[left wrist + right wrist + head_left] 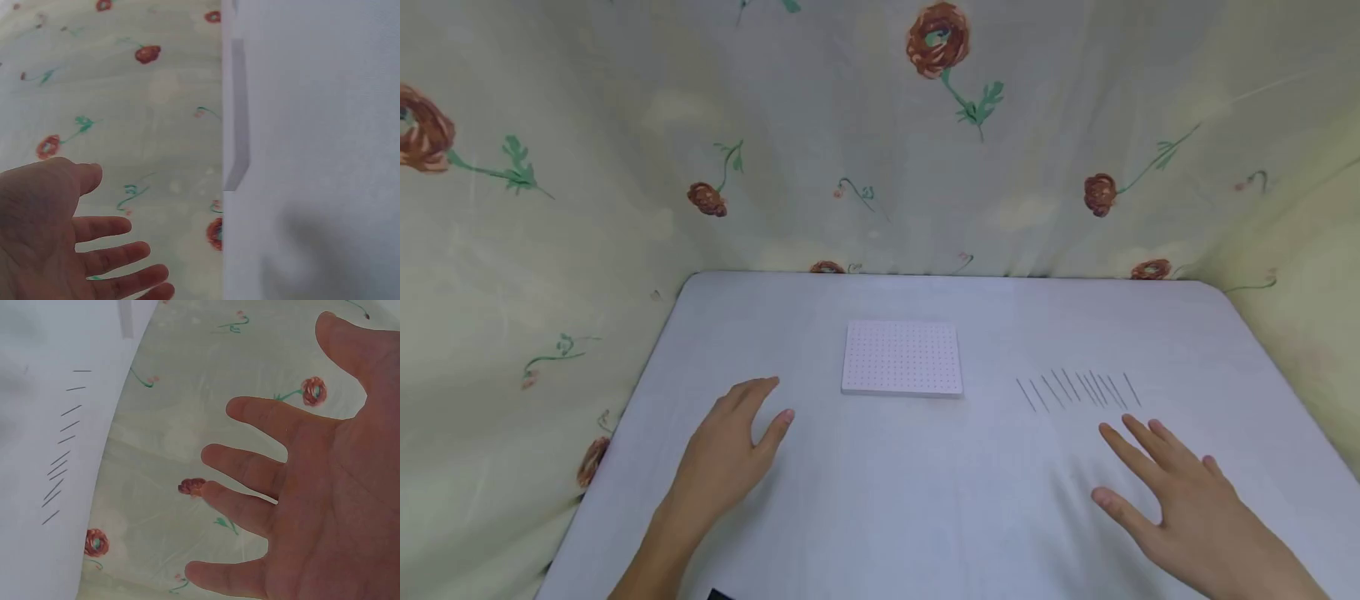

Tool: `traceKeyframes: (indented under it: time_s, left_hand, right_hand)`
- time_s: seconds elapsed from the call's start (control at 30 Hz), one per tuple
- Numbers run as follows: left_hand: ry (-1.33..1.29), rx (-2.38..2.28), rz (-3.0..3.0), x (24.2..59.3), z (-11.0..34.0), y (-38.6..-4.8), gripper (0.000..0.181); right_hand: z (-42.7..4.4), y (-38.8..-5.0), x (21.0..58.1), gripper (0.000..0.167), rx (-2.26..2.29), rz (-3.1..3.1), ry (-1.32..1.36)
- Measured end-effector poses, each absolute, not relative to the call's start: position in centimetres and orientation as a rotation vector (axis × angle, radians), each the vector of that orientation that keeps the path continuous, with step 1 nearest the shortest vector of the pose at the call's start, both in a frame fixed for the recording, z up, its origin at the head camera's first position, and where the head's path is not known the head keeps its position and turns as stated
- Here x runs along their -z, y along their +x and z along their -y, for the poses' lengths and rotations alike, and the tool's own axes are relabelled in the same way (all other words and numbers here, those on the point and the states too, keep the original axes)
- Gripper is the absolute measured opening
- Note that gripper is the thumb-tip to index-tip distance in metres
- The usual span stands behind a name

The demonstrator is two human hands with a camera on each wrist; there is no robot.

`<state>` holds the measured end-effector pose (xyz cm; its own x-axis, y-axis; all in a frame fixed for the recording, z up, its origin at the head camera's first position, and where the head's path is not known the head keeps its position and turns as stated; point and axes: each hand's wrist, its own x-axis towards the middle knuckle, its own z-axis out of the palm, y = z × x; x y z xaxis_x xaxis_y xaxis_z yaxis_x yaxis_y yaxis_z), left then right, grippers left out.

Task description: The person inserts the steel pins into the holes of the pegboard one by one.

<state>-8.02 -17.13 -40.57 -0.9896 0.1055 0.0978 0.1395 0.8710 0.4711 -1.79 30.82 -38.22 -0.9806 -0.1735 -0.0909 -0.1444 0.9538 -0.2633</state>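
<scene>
Left hand and right hand hover, empty and spread! Thin dark rods lie in a row on the worktop, right of the perforated board. Looks like the ready stage; lifting one calls for a fine pinch.

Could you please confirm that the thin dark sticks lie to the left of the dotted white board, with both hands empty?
Not quite: the head view shows the thin dark sticks to the right of the dotted white board. The left hand and right hand are indeed empty.
</scene>
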Motion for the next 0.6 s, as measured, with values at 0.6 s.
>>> traceKeyframes:
  time_s: [0.6]
  left_hand:
    - [0.156, 1.699, 2.950, 45.5, 13.2, -15.1, 0.046]
  right_hand:
    - [-32.1, -2.2, 38.5, 0.073, 0.445, -3.082, -0.283]
